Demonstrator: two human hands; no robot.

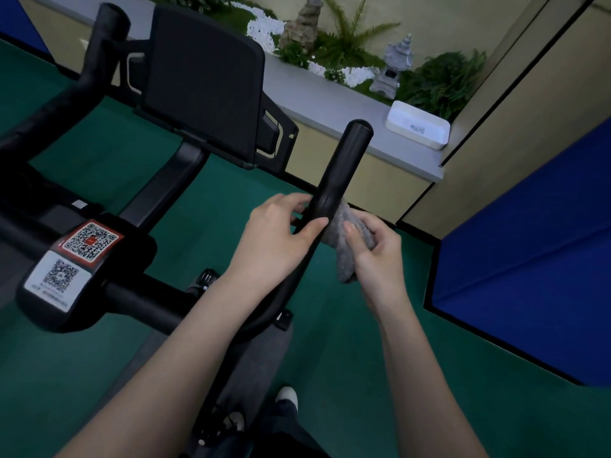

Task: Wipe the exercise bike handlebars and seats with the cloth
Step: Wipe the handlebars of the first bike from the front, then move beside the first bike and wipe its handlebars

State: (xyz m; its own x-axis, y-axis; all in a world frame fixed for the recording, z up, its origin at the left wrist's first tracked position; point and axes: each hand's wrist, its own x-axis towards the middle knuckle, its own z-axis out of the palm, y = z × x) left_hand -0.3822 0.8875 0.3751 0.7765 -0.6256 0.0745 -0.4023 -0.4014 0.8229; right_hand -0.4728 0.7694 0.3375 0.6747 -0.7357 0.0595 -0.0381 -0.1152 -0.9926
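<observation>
Forearms reach up from the bottom edge, with 1 shoe (287, 396) on the green floor below them. Left hand (281, 233) wraps the right bar (340, 170) low on its upright part, thumb across the front, fingers behind. Right hand (373, 256) bunches the cloth (344, 269) in curled fingers and presses it to the bar's far side, just beside the left hand. The 2 hands are close but not touching.

Cloth is grey, fuzzy, soft and looks light, with a tail hanging below the fist. It will likely slide in the palm, so it is best held as a wad or wrapped round the tube. Bar is black, smooth, rigid and probably slick. Seat is not in view.

Writing: red label (89, 241) and white label (61, 276) on the stem, each with 1 QR code. The small print under the white one is too blurred to read. No brand is legible. White box (418, 128) on the ledge carries a mark, also unreadable.
</observation>
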